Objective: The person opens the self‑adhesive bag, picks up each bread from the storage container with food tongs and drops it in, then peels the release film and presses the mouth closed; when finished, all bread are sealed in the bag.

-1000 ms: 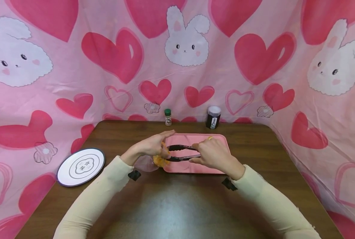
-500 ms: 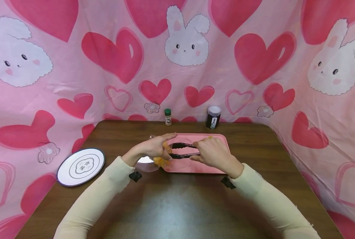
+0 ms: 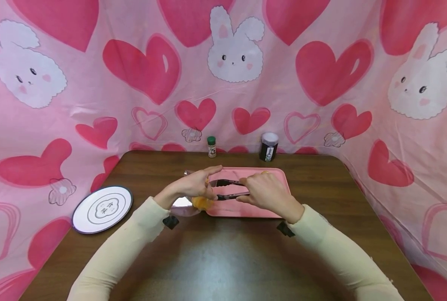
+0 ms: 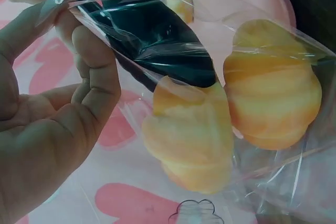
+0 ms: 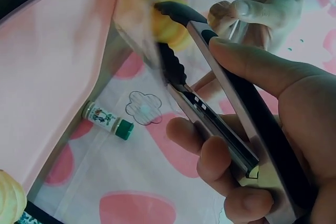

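My left hand (image 3: 195,184) pinches the mouth of a clear plastic bag (image 4: 310,182) between thumb and fingers, over the tray's left end. Yellow-orange bread rolls show through the film; one roll (image 4: 189,135) lies right at the tongs' black tips, beside another roll (image 4: 273,82). In my right hand (image 3: 270,190) are metal tongs (image 5: 236,108) with black scalloped ends. Their arms stand apart and the tips reach into the bag's mouth. Beneath both hands is a pink rectangular tray (image 3: 246,214), with a further roll (image 5: 10,198) by my right hand, mostly hidden in the head view.
A white plate (image 3: 91,217) with a blue rim lies at the table's left edge. Along the back stand a green-capped shaker bottle (image 3: 211,148) and a black jar (image 3: 268,150) with a pale lid. Pink heart-patterned cloth (image 3: 234,96) hangs behind the wooden table (image 3: 215,259).
My right hand and the tongs have shifted slightly left, toward the bag. The left hand has stayed almost in place, while the bag's film has shifted and now catches a bright reflection.
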Demonstrator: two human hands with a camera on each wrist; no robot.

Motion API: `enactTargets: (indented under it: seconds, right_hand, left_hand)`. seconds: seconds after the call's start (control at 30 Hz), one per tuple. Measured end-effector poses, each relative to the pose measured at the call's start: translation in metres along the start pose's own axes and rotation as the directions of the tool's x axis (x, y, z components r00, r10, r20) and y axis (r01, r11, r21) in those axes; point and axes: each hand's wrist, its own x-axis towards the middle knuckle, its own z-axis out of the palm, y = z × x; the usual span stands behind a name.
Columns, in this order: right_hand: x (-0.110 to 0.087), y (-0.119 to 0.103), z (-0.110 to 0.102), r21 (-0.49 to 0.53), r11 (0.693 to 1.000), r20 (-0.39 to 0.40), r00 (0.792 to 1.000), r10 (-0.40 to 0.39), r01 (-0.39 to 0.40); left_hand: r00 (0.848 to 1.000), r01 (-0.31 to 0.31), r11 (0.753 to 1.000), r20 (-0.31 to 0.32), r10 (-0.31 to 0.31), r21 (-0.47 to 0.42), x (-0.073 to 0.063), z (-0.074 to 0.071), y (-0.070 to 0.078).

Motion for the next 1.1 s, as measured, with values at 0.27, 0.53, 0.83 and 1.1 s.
enactTargets:
  seconds: [0.27, 0.53, 0.83, 1.1]
  right_hand:
    - [0.001, 0.003, 0.003, 0.024, 0.999, 0.025, 0.999, 0.034, -0.034]
    - [-0.003, 0.006, -0.004, 0.029, 0.999, 0.047, 0.998, 0.043, -0.044]
    - [-0.016, 0.018, -0.015, 0.041, 0.998, -0.003, 0.998, 0.055, -0.055]
    - [-0.029, 0.038, -0.024, 0.156, 0.977, 0.026, 0.989, 0.146, -0.148]
  left_hand:
    - [0.997, 0.029, 0.995, -0.068, -0.022, 0.099, 0.002, -0.003, -0.002]
    - [0.996, 0.035, 0.989, -0.081, -0.023, 0.144, 0.004, -0.006, -0.004]
    - [0.993, 0.084, 0.980, -0.094, -0.067, 0.181, 0.003, -0.009, -0.007]
    - [0.990, 0.094, 0.984, -0.121, -0.076, 0.150, 0.000, -0.012, -0.010]
